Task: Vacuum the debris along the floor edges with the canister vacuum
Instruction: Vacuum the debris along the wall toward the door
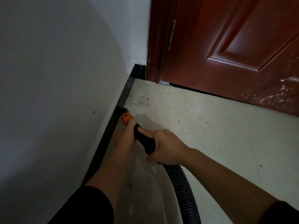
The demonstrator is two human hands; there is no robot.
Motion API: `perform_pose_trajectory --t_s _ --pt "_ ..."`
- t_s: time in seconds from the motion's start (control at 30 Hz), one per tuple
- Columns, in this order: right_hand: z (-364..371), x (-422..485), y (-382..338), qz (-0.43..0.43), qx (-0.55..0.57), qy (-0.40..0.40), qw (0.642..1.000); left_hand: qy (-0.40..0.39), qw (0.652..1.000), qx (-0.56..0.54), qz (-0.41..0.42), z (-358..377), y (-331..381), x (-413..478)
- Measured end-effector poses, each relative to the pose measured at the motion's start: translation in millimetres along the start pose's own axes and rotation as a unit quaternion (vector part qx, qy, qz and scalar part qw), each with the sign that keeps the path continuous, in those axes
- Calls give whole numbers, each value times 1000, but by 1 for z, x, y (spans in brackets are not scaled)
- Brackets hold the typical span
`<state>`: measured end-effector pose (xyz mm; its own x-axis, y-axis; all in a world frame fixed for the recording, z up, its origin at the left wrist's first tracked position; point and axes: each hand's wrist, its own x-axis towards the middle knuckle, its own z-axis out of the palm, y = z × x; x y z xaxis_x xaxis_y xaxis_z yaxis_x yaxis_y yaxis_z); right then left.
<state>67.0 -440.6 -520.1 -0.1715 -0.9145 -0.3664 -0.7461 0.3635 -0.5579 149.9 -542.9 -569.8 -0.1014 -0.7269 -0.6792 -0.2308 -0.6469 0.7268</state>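
Left grip [124,136] clenched on orange-collared black vacuum nozzle [126,118], right grip [166,148] clasping black handle [146,143], ribbed black hose [183,185] behind, dark debris specks [139,101] ahead beside black skirting [111,131]

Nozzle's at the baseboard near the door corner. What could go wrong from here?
The brush tip presses the black baseboard; it may ride along it and miss the debris patch lying farther out on the floor ahead.
Bits could get pushed into the gap under the door.
The hose trailing behind the right hand may drag and pull the tip off line.
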Motion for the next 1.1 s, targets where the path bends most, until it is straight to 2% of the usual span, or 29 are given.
perform_pose_trajectory --t_s 0.2,0.73,1.1 --pt "-3 13 2 9 -22 19 1000 -31 1000 5 1 3 8 9" --pt "-21 41 3 13 -63 31 997 -49 998 -19 -36 16 22 39" --pt "-30 65 9 14 -61 49 997 -89 994 -55 -7 24 29 55"
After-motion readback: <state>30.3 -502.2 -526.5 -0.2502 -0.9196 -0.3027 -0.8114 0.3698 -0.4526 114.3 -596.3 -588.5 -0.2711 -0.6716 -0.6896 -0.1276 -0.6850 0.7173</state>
